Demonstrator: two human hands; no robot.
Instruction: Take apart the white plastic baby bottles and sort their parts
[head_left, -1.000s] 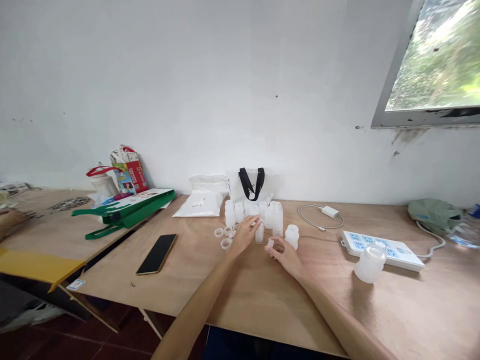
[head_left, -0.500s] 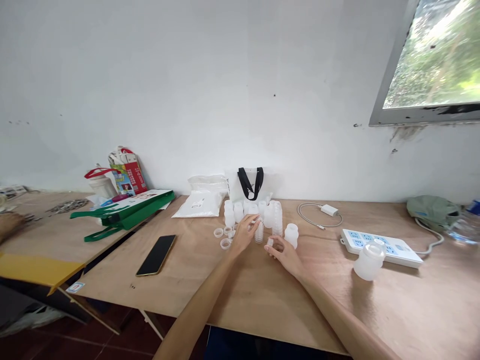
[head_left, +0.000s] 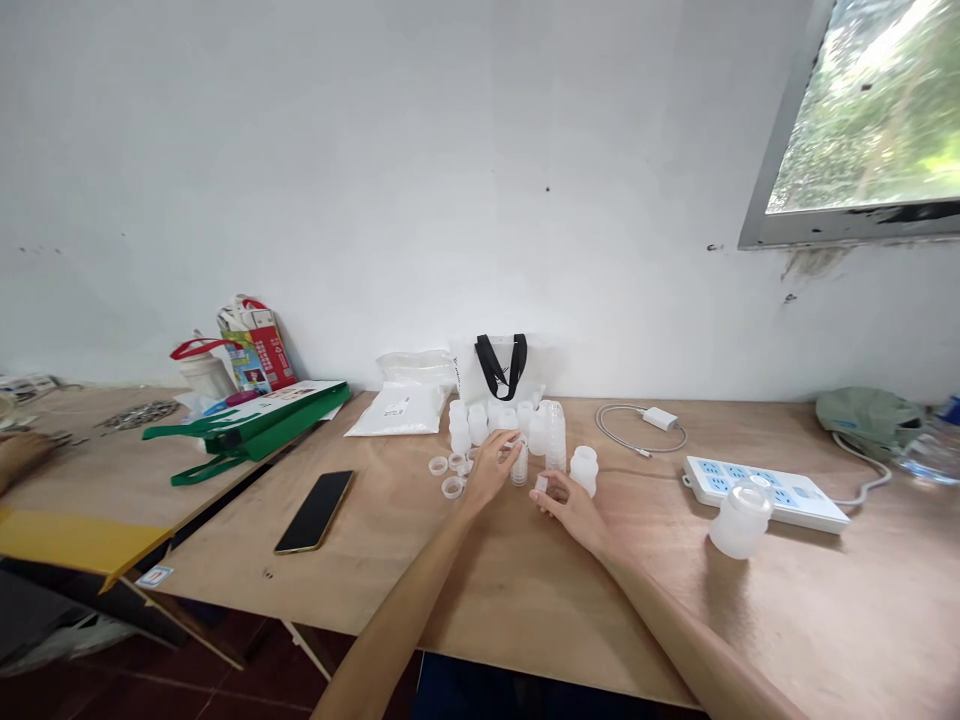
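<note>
My left hand (head_left: 495,468) reaches to the top of a small upright stack of clear plastic rings (head_left: 519,470), with thumb and forefinger closed around the top ring. Beside it, my right hand (head_left: 574,510) pinches a small translucent white plastic piece (head_left: 541,484) between thumb and fingers, just above the table. Loose clear rings (head_left: 452,488) lie left of my left hand. Behind both hands stand several translucent white jars (head_left: 478,424) and a taller stack of clear plastic pieces (head_left: 555,436). One open jar (head_left: 583,469) stands just behind my right hand.
Left are a phone (head_left: 315,512) and a green bag (head_left: 277,425). White plastic packets (head_left: 401,405) and a black-handled bag (head_left: 465,375) lean by the wall. A charger cable (head_left: 619,433), power strip (head_left: 810,510) and jar (head_left: 741,522) are right. Another person's hand (head_left: 22,455) is far left.
The thumb and forefinger of my left hand have come closer together at the top of the ring stack. My right hand stays in place with its small piece.
</note>
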